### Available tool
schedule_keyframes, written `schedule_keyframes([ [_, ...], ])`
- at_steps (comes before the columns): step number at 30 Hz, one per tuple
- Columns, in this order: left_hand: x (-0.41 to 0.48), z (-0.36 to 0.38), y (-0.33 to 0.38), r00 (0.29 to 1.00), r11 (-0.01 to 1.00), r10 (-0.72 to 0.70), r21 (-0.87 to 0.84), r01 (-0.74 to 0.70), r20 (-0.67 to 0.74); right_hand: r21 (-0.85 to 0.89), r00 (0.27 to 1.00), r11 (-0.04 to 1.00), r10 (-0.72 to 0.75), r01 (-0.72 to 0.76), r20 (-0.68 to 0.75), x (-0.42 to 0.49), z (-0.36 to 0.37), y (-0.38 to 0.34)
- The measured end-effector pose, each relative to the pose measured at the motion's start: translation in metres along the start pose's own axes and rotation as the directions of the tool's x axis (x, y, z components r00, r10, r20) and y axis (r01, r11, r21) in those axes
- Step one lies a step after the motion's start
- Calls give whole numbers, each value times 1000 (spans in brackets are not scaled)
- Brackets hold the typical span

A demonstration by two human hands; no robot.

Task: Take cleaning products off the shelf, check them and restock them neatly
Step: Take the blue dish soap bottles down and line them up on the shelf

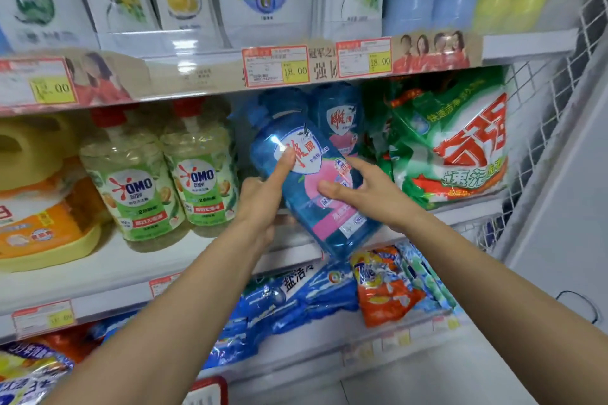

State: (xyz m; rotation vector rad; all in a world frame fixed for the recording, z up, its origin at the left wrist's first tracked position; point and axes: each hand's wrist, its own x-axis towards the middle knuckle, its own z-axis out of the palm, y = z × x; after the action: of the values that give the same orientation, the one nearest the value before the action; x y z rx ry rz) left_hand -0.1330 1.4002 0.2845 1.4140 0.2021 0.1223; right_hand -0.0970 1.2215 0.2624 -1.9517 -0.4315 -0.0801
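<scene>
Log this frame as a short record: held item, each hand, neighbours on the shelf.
held item: blue bottle, tilted, over middle shelf edge
left hand: grips it from below, thumb on label
right hand: straight fingers on label
behind: second blue bottle
left of it: two OMO bottles
right of it: green detergent bag

The blue bottle (306,181) is see-through plastic, smooth and glossy, with glare on its shiny label (312,158). The two pale bottles (131,174) are clear plastic with red plastic caps (108,117). The yellow jug (39,148) is opaque, duller plastic. The green bag (454,148) is crinkled glossy film. The shelf (98,270) looks like smooth white painted metal, with wire mesh (543,99) at its side and paper price tags (276,66).
</scene>
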Motion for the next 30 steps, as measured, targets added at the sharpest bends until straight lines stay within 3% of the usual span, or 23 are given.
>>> schedule_keyframes([
  [3, 26, 9, 12, 997, 998, 62, 32, -61, -41, 104, 999, 995, 0, 5, -51, 24, 6, 4],
  [7, 53, 15, 31, 984, 984, 173, 47, -170, -50, 104, 986, 993, -31, 49, -165, 52, 16, 6],
  [17, 104, 4, 2, 911, 879, 408, 245, -409, 59, 246, 982, 968, -3, 50, -188, 79, 55, 53],
  [23, 128, 0, -8, 889, 827, 447, 331, -454, 103, 170, 954, 982, -34, 88, -296, 105, 66, 73],
  [30, 136, 0, -10, 866, 714, 499, 546, -438, 43, 110, 953, 992, -23, 59, -301, 121, 68, 65],
])
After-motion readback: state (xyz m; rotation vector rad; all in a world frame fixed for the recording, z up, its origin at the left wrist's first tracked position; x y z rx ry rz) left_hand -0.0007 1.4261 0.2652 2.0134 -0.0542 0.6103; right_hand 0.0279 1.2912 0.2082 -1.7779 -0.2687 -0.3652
